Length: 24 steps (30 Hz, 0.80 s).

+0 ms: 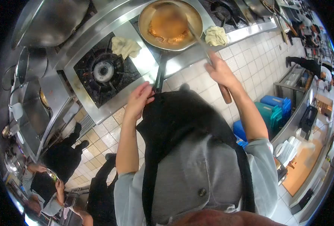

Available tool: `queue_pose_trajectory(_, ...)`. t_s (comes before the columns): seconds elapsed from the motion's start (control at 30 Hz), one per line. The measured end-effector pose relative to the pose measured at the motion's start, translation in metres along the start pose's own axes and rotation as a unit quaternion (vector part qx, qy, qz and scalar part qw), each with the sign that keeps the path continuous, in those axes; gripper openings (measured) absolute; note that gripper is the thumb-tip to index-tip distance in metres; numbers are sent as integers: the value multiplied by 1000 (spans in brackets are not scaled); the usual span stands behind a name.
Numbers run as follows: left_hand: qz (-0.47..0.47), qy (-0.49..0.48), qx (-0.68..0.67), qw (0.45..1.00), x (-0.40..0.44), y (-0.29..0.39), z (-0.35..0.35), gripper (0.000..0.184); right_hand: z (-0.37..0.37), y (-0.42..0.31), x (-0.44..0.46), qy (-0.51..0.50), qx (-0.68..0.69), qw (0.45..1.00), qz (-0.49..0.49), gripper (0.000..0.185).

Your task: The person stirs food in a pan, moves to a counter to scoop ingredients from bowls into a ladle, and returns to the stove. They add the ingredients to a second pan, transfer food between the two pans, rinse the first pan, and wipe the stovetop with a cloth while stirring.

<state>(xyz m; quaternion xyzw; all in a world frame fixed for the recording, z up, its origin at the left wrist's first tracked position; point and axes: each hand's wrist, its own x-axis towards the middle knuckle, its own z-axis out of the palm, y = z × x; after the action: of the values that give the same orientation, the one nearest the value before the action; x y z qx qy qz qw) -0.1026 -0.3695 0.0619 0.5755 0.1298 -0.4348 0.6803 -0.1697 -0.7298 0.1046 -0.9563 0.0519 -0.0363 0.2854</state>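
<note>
My right hand [222,71] is closed around the shaft of a long metal ladle [200,39] with a wooden handle end. The ladle's far end reaches into a round metal frying pan [144,28] and is blurred there. Brown, crumbly-looking food [170,38] lies in the pan, partly hidden by a brown round blur. The pan's dark handle [161,71] points toward me. My left hand [138,98] is at the handle's near end, fingers stretched and apart; whether they touch it I cannot tell.
Folded cloths [125,47] [216,35] lie on both sides of the pan. A gas burner [103,71] is at left. Lidded bins [266,115] stand at right, beside a counter with stacked white plates [287,150]. Other people [57,165] are at lower left, one holding a bowl.
</note>
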Motion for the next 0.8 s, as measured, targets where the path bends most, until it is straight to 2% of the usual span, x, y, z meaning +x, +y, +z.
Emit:
queue_pose_trajectory(0.13, -39, -57, -56, 996, 20, 16, 32, 52, -23, -28, -12, -48, -34, 998, 21, 57)
queue_pose_trajectory(0.2, -47, -72, 29, 996, 27, 18, 36, 32, -47, -24, -26, -118, -58, 991, 28, 60)
queue_pose_trajectory(0.23, -46, -72, 27, 996, 32, 15, 34, 32, -60, -33, -31, -119, -59, 991, 27, 60)
queue_pose_trajectory(0.3, -5, -76, 153, 985, 43, 4, 29, 28, -88, -55, -42, -166, -102, 977, 91, 63)
queue_pose_trajectory(0.33, -7, -75, 151, 986, 40, 6, 30, 28, -97, -58, -50, -168, -103, 976, 91, 63)
queue_pose_trajectory(0.4, 40, -15, 99, 994, 33, 12, 33, 22, -114, -60, -68, -126, -57, 988, 72, 64)
queue_pose_trajectory(0.53, 41, -18, 103, 994, 36, 10, 30, 23, -150, -77, -96, -108, -11, 990, 93, 65)
queue_pose_trajectory(0.6, 37, 6, 85, 996, 31, 13, 35, 25, -164, -86, -102, -179, -33, 965, 190, 63)
queue_pose_trajectory(0.63, 35, 6, 85, 996, 31, 10, 36, 25, -162, -80, -105, -179, -33, 965, 191, 63)
queue_pose_trajectory(0.7, 43, -12, 95, 994, 31, 6, 36, 31, -149, -64, -112, -161, -35, 978, 129, 63)
queue_pose_trajectory(0.8, 9, -51, 152, 987, 34, 10, 31, 35, -112, -47, -88, -164, -51, 973, 153, 61)
